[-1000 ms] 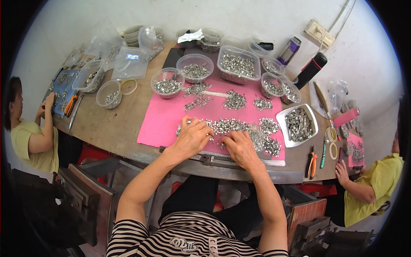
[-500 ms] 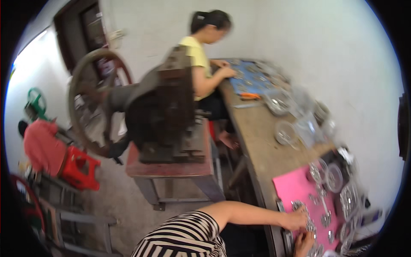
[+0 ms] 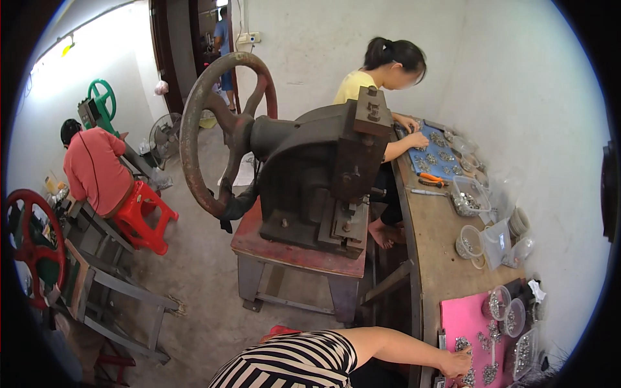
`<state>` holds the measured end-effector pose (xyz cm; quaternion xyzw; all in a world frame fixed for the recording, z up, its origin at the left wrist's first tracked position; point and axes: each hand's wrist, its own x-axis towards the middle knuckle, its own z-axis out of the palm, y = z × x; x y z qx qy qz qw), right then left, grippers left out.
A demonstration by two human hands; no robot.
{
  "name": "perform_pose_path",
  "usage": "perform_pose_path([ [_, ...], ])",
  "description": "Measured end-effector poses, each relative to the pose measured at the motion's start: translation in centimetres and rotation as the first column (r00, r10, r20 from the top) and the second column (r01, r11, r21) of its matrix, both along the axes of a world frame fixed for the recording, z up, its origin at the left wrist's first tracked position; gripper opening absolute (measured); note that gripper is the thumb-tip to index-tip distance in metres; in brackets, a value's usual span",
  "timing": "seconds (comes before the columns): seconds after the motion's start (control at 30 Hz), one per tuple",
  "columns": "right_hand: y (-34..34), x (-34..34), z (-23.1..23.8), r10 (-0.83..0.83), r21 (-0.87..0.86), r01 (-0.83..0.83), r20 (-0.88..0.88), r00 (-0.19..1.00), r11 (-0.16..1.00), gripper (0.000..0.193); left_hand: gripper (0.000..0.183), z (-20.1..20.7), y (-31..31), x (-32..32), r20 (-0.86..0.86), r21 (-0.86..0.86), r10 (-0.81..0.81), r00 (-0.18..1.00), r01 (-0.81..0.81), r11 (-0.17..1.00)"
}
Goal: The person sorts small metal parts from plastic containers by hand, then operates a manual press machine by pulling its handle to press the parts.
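From the striped sleeve at the lower edge, my left arm reaches right to the pink sheet (image 3: 456, 313). My left hand (image 3: 457, 363) rests low over the sheet, its fingers bent together at a heap of small silvery metal parts (image 3: 462, 344). What they pinch, if anything, is too small to make out. More such parts (image 3: 490, 372) lie in small groups nearby. My right hand is not visible; the lower edge cuts off that area. Round clear tubs (image 3: 497, 302) and a rectangular clear box (image 3: 525, 352) of metal parts stand along the sheet's far side.
A heavy press with a handwheel (image 3: 310, 168) stands on a red-topped stand (image 3: 249, 242) left of the wooden table (image 3: 430, 258). Farther along, a co-worker in yellow (image 3: 356, 84) handles parts on a blue sheet (image 3: 420, 165). Another person sits on a red stool (image 3: 145, 220) at left.
The view has swung left, so the room appears shifted right and sharper. My left hand stays at the metal parts. My right hand, seen beside it earlier, has dropped out of view.
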<state>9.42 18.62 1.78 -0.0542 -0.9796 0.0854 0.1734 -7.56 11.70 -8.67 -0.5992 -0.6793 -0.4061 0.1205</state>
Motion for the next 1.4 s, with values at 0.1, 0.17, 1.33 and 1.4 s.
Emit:
perform_pose_path([
  [0.1, 0.1, 0.3, -0.7, -0.082, -0.027, 0.083, 0.043, 0.996, 0.996, 0.031, 0.008, 1.0, -1.2, 0.7, 0.027, 0.005, -0.013, 1.000, 0.013, 1.000],
  [0.17, 0.2, 0.9, -0.6, -0.151, 0.054, 0.146, 0.115, 0.982, 0.988, 0.031, 0.009, 1.8, -1.6, 1.3, -0.013, -0.013, -0.013, 1.000, 0.013, 1.000],
  [1.33, -8.5, 2.8, -1.0, -0.158, -0.295, 0.071, -0.282, 0.946, 0.953, 0.019, 0.014, 8.4, -12.8, 3.0, 0.139, -0.070, -0.248, 0.959, 0.260, 0.963],
  [1.4, -8.7, 2.7, -1.3, -0.160, -0.263, 0.081, -0.293, 0.943, 0.961, 0.019, 0.014, 8.1, -12.8, 3.0, 0.144, -0.064, -0.252, 0.957, 0.263, 0.963],
])
